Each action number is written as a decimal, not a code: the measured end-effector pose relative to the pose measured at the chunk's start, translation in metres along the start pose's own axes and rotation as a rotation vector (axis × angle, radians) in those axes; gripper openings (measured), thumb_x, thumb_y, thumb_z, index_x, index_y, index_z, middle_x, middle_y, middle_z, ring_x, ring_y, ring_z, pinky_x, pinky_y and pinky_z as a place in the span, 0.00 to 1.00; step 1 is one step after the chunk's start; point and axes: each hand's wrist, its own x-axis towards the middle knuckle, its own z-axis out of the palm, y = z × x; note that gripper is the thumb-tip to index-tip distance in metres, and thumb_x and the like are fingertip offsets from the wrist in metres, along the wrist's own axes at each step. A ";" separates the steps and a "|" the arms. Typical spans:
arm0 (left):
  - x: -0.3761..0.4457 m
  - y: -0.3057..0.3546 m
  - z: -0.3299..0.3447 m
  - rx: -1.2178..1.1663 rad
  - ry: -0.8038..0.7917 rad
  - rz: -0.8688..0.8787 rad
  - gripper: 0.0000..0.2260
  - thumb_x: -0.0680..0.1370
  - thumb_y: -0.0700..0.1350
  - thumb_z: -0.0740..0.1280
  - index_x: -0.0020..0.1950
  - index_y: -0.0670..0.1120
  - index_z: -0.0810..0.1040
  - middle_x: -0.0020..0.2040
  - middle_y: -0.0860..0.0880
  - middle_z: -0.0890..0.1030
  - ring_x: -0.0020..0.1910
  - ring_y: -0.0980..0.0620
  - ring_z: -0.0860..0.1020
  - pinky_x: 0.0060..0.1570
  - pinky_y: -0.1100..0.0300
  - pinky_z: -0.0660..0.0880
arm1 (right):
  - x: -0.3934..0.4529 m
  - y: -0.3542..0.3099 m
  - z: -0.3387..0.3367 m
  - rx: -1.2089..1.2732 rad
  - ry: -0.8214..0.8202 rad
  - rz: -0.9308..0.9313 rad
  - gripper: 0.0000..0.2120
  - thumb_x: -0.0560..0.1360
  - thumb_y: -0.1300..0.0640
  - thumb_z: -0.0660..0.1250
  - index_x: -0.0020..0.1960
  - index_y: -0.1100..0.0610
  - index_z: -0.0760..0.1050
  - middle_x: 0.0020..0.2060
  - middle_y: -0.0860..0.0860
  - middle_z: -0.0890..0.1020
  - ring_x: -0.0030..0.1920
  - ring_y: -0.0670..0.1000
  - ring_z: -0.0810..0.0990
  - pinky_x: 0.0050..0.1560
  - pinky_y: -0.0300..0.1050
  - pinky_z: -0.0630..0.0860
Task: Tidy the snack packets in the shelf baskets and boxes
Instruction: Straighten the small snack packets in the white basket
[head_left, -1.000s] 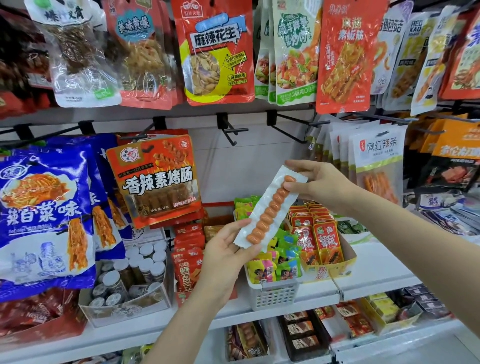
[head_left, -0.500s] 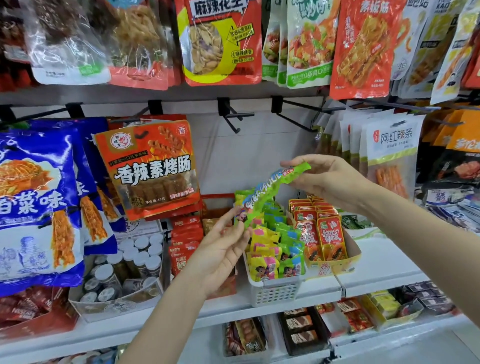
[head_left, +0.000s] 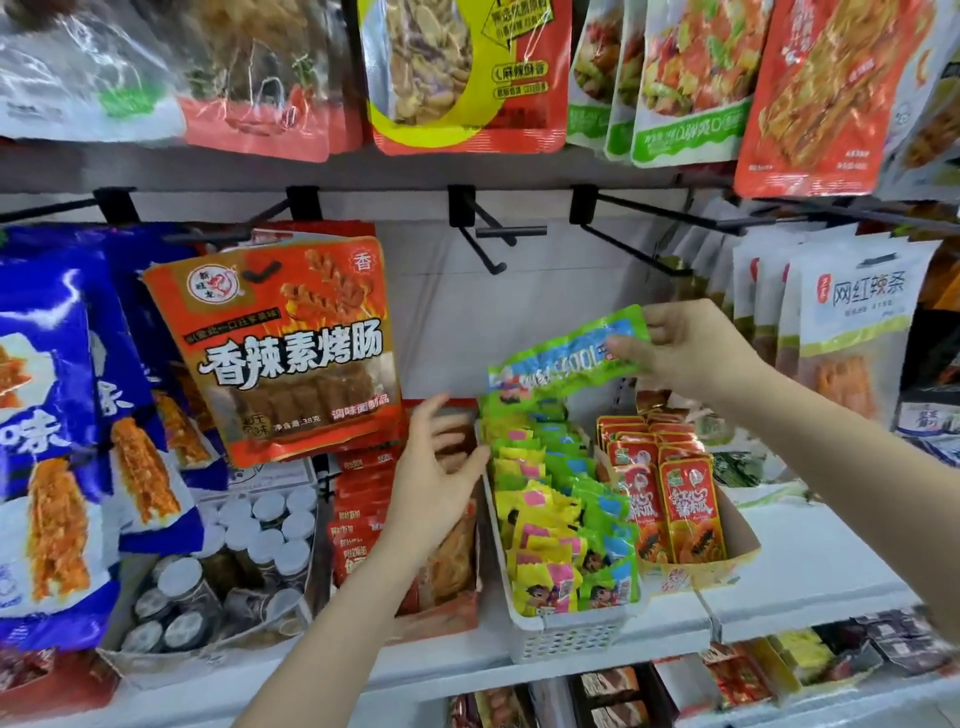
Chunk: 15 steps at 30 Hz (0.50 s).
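White basket (head_left: 561, 636) sits nearest on the shelf. Left hand (head_left: 431, 483) beside its rim, fingers spread, empty. Packet (head_left: 566, 356) pinched by right hand (head_left: 691, 348) above the far end; best lowered flat onto the rows.

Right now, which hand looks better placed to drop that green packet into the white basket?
The right hand, I'd say. It already pinches the green packet just above the white basket. The left hand is open and holds nothing, beside the basket's left edge.
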 end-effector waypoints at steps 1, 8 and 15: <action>0.004 -0.005 -0.003 0.169 -0.001 0.047 0.21 0.76 0.38 0.71 0.67 0.49 0.71 0.59 0.50 0.77 0.59 0.52 0.77 0.56 0.64 0.74 | 0.001 0.001 -0.003 -0.059 0.044 -0.049 0.08 0.74 0.54 0.73 0.50 0.57 0.84 0.40 0.52 0.86 0.46 0.47 0.85 0.52 0.49 0.81; 0.018 -0.023 0.018 0.670 -0.366 0.139 0.28 0.79 0.58 0.64 0.75 0.46 0.66 0.73 0.47 0.64 0.73 0.48 0.62 0.74 0.52 0.59 | -0.005 0.009 -0.005 -0.282 0.116 -0.144 0.06 0.74 0.54 0.73 0.49 0.55 0.84 0.36 0.41 0.82 0.36 0.31 0.79 0.41 0.26 0.75; 0.013 -0.023 0.022 0.660 -0.372 0.114 0.18 0.80 0.56 0.63 0.63 0.45 0.77 0.57 0.49 0.74 0.55 0.49 0.75 0.55 0.59 0.69 | -0.009 0.005 -0.003 -0.303 0.028 -0.147 0.08 0.73 0.50 0.73 0.48 0.54 0.84 0.39 0.51 0.86 0.42 0.50 0.84 0.48 0.55 0.80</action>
